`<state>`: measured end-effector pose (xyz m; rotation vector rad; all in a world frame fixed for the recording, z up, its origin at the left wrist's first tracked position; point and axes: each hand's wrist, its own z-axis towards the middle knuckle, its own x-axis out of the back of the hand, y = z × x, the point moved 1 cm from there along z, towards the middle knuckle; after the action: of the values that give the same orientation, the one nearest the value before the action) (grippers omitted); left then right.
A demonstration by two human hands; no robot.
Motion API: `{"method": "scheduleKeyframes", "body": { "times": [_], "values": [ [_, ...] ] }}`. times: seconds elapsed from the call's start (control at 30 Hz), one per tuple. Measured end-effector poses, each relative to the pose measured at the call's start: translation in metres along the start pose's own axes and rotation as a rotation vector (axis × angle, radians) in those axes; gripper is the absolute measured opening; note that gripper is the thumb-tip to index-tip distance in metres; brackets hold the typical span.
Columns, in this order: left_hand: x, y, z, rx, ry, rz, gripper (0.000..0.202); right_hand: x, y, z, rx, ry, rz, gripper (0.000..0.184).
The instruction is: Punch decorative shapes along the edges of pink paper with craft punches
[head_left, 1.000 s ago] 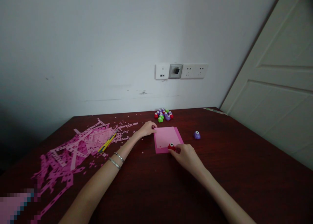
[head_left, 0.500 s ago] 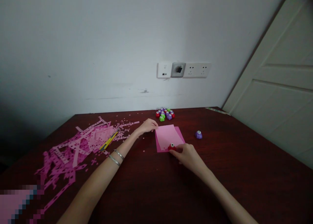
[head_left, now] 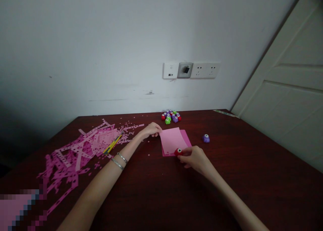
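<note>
A small stack of pink paper sheets lies on the dark red table. My left hand pinches the far left corner of the top sheet and lifts it a little. My right hand is closed on a small red paper punch at the near edge of the sheets. Two silver bangles sit on my left wrist.
A lone purple punch sits right of the sheets. A cluster of red, green and purple punches stands by the wall. Punched pink strips and scraps with a yellow utility knife cover the left. A door stands at right.
The top pink sheet has been lifted and turned slightly by my left hand. My right hand with the red punch stays at the near edge. The view has shifted slightly.
</note>
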<state>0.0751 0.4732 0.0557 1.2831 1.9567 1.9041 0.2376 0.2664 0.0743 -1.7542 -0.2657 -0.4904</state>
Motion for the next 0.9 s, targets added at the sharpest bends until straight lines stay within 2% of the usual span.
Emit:
{"method": "scheduleKeyframes", "body": {
  "times": [0.2, 0.43, 0.9],
  "values": [
    [0.002, 0.004, -0.003, 0.071, 0.001, -0.126, 0.014, -0.002, 0.002, 0.000, 0.101, 0.108, -0.124, 0.029],
    [0.003, 0.012, -0.008, 0.126, 0.028, -0.226, 0.014, 0.000, -0.003, -0.005, 0.188, 0.194, -0.238, 0.029],
    [0.001, 0.012, -0.008, 0.123, 0.010, -0.259, 0.011, -0.003, -0.007, -0.009, 0.227, 0.199, -0.280, 0.029]
  ]
}}
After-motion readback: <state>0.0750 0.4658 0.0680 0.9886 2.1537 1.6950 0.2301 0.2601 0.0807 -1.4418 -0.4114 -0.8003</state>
